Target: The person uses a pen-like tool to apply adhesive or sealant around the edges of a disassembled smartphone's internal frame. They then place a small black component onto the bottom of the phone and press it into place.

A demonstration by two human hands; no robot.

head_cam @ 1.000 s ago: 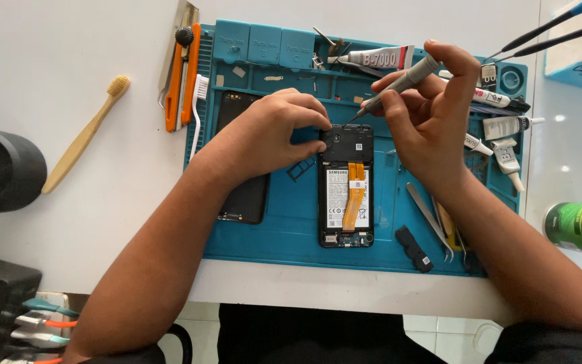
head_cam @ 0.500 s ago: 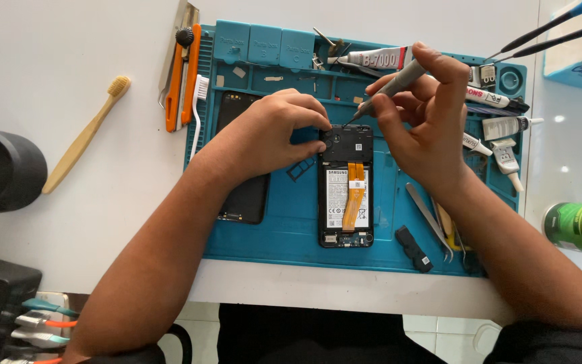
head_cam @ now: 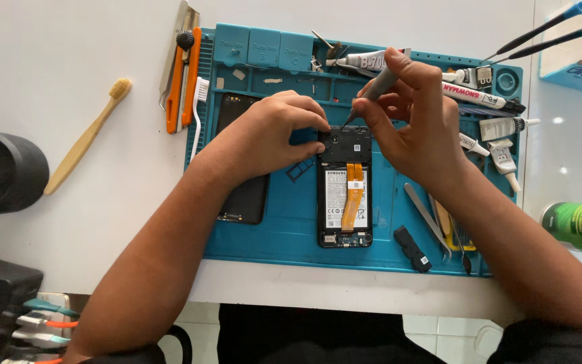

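Opened phone (head_cam: pixel 345 189) flat on mat; grey screwdriver (head_cam: pixel 375 87) tilted above.

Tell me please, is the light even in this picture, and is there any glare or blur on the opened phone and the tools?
In the head view the light is bright and even, shadows soft; the opened phone and both hands, left hand and right hand, look sharp; small glare spots sit on the white table at the right; the green can is cut by the frame edge.
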